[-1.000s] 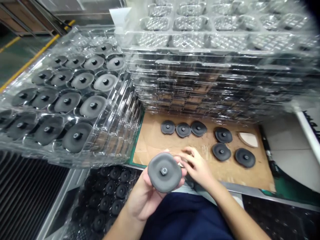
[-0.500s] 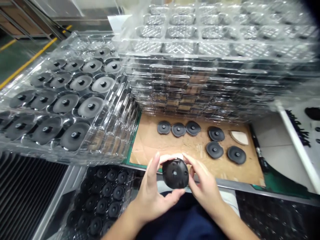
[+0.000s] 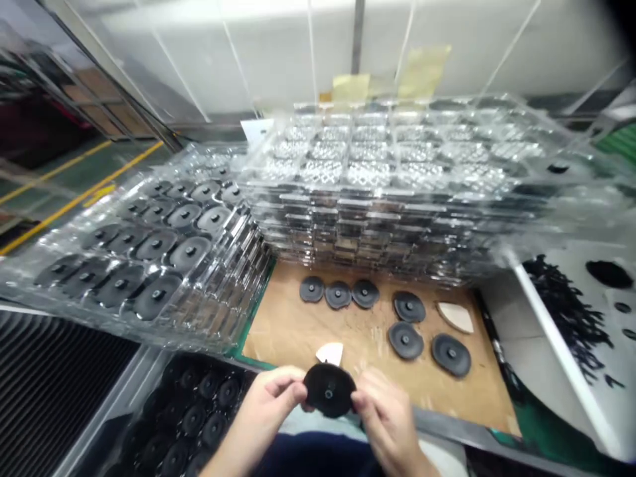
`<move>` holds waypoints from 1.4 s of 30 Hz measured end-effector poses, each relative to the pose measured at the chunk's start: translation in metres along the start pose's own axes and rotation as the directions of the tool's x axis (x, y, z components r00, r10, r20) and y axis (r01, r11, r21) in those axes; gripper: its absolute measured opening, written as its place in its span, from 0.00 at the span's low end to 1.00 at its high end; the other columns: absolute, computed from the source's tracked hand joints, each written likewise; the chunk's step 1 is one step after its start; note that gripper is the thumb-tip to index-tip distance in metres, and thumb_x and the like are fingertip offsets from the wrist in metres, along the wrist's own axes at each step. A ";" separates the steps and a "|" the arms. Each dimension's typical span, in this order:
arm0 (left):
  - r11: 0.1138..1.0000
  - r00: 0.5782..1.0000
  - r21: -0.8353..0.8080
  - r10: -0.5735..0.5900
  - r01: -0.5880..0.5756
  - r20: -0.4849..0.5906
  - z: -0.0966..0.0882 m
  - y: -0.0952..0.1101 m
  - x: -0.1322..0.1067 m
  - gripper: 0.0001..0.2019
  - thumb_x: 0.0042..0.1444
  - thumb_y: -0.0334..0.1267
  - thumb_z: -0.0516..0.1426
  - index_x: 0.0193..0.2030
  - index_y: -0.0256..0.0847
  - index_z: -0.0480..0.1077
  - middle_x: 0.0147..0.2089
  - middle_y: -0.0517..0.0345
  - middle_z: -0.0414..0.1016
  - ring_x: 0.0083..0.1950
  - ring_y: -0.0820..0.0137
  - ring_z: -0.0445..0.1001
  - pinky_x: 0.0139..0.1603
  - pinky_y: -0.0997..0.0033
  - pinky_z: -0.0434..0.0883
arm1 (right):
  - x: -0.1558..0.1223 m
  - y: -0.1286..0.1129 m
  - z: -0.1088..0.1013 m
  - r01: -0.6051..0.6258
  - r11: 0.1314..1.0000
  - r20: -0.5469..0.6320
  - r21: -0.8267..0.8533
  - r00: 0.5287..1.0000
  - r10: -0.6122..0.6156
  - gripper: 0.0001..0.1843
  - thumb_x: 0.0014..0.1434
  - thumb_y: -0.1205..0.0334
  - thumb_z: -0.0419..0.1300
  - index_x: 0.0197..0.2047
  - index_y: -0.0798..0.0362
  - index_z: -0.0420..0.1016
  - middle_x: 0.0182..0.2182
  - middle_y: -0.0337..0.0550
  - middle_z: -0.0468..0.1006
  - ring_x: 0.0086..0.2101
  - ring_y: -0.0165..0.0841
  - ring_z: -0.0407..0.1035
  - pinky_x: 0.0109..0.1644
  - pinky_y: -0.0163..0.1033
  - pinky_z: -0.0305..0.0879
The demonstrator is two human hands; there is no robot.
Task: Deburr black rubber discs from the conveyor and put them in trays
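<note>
Between my two hands is a round black plastic disc [image 3: 322,405] with a small hub at its centre. My left hand [image 3: 278,397] pinches its left edge between thumb and fingers. On the opposite edge, my right hand [image 3: 380,404] grips it the same way. Just beyond the disc a white wedge-shaped piece [image 3: 330,354] lies on the cardboard sheet [image 3: 288,331]. Similar dark discs rest farther back on the cardboard, among them one at the left [image 3: 312,289] and one at the right [image 3: 451,354].
Stacked clear trays [image 3: 348,182] rise behind the cardboard. A tray stack at the left [image 3: 199,291] carries rows of discs. Another tray of black discs [image 3: 193,417] sits low at the left. Small black parts [image 3: 571,311] lie on a white surface beyond a white rail [image 3: 561,351].
My left hand has gone from spread fingers around the disc to a pinch on its edge. Both hands now hold it by opposite sides. The camera view has tilted upward.
</note>
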State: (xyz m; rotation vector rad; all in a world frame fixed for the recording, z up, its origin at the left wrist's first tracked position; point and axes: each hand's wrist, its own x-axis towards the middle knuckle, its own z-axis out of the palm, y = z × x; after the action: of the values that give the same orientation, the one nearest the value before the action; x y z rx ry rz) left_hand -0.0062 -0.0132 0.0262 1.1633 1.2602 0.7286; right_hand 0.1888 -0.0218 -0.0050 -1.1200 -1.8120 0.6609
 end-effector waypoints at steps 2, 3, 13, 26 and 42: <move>0.993 0.999 0.116 0.035 -0.034 -0.006 -0.009 0.017 0.006 0.14 0.48 0.48 0.62 0.24 0.39 0.79 0.24 0.57 0.79 0.27 0.68 0.76 0.31 0.73 0.71 | -0.012 0.021 0.013 -0.009 1.000 0.003 -0.015 1.000 0.009 0.30 0.70 0.56 0.39 0.22 0.54 0.69 0.16 0.38 0.68 0.20 0.27 0.64 0.25 0.32 0.57; 0.977 0.998 0.204 0.059 -0.059 0.003 -0.015 0.029 0.010 0.10 0.48 0.44 0.63 0.26 0.40 0.80 0.26 0.56 0.81 0.29 0.67 0.77 0.32 0.73 0.72 | -0.016 0.033 0.018 -0.015 1.000 0.002 -0.024 1.000 0.015 0.29 0.70 0.56 0.40 0.23 0.53 0.71 0.16 0.38 0.69 0.20 0.27 0.66 0.24 0.31 0.58; 0.198 0.545 0.739 0.796 -0.644 0.262 -0.009 0.224 0.100 0.08 0.57 0.39 0.56 0.37 0.43 0.78 0.42 0.61 0.82 0.45 0.70 0.78 0.52 0.62 0.72 | -0.034 0.088 0.039 0.017 0.998 -0.071 -0.067 0.997 -0.022 0.33 0.69 0.51 0.37 0.22 0.52 0.73 0.17 0.40 0.75 0.20 0.29 0.71 0.24 0.32 0.60; 0.225 0.698 0.733 0.568 -0.642 0.437 0.120 0.263 0.227 0.15 0.57 0.36 0.56 0.49 0.33 0.73 0.53 0.51 0.76 0.59 0.58 0.69 0.61 0.48 0.62 | -0.025 0.077 0.031 0.012 0.996 -0.118 -0.088 0.993 -0.022 0.32 0.69 0.52 0.39 0.18 0.52 0.68 0.15 0.39 0.70 0.17 0.27 0.65 0.21 0.33 0.53; 0.483 0.843 0.800 0.536 -0.355 0.050 -0.029 -0.091 0.078 0.27 0.54 0.41 0.52 0.58 0.76 0.58 0.60 0.81 0.69 0.55 0.55 0.74 0.54 0.47 0.75 | -0.070 0.060 -0.173 -0.502 0.527 -0.412 -0.686 0.864 0.288 0.31 0.64 0.50 0.50 0.66 0.54 0.55 0.52 0.55 0.73 0.48 0.48 0.72 0.41 0.49 0.74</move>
State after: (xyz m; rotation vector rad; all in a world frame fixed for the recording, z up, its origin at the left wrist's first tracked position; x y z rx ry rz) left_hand -0.0328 0.0390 -0.0821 2.2875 1.5266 0.6840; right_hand 0.3816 -0.0589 0.0014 -2.1569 -1.6264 -0.1079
